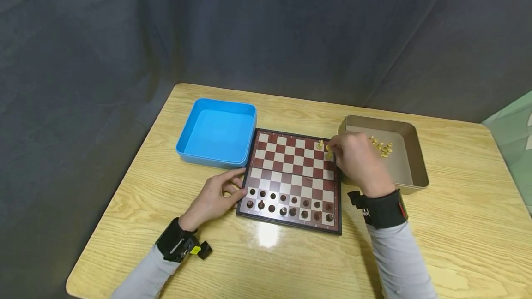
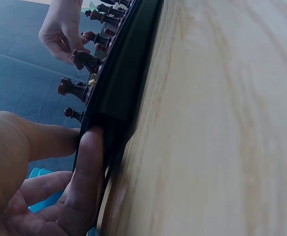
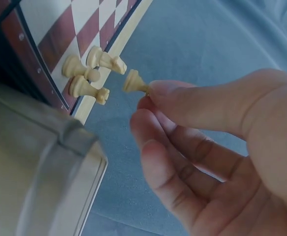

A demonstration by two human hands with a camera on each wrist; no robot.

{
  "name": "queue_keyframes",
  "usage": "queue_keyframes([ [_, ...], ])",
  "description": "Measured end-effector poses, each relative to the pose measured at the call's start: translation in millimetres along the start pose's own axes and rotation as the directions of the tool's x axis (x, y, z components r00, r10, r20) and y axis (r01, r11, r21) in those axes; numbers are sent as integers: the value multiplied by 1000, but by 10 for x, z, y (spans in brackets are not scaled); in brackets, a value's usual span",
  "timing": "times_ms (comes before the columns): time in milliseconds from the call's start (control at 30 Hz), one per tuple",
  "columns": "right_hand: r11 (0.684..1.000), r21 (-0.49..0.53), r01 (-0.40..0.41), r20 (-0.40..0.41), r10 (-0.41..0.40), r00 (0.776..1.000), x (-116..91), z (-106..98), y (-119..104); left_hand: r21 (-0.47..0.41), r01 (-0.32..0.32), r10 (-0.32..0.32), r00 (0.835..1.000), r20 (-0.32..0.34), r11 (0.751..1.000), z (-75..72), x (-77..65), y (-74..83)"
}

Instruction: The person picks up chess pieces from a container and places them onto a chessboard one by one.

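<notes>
Pinches small pale chess piece (image 3: 135,82) in right hand (image 1: 358,158), with thumb and fingertips clamped together on its upper end; top hidden there, so cannot tell its kind. Looks cream-coloured, narrow at the waist, flared to a round base, base turned toward the chessboard (image 1: 287,165). Hangs just off the squares at the far right corner, near three standing pale pieces (image 3: 81,88), including a knight and a rook, but not touching them. At the board's left edge, grips the black rim between thumb and a finger of left hand (image 1: 216,197). Board checkered dark red and pale, with a seam across the middle; along the near side, two rows of dark pieces (image 1: 283,211), eight to a row. Tight against the board's right side, a tan box (image 1: 417,156) with loose pale pieces (image 1: 384,150) on its floor, partly covered from the head view by the right hand. Just beyond the left fingers, close by the board's far left corner, a blue box (image 1: 218,135). Only from the right wrist, a clear sight of the held piece; from there, just the outer wall and rim of the tan box, not its contents. From the left wrist, dark rook and knight in profile, seen mostly as tops from the head. Under everything, a wood-grain table (image 1: 453,188); behind, dark curtain (image 1: 291,36).
</notes>
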State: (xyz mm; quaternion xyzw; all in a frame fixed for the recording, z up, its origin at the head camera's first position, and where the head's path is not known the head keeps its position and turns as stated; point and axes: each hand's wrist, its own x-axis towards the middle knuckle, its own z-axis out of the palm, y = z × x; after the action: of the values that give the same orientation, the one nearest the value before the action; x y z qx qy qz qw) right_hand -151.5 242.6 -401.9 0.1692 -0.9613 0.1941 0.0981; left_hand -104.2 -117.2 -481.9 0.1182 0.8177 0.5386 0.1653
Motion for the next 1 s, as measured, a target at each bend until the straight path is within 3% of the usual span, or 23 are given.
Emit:
queue_keyframes([
  [633,1000,1,0,3,0,1000,18,116,-11,-1,-5,5,1000,-2,1000,3,0,3],
  [1000,999,34,-35,60,33,998,29,197,2,-6,-2,2,1000,-4,1000,4,2,-13],
])
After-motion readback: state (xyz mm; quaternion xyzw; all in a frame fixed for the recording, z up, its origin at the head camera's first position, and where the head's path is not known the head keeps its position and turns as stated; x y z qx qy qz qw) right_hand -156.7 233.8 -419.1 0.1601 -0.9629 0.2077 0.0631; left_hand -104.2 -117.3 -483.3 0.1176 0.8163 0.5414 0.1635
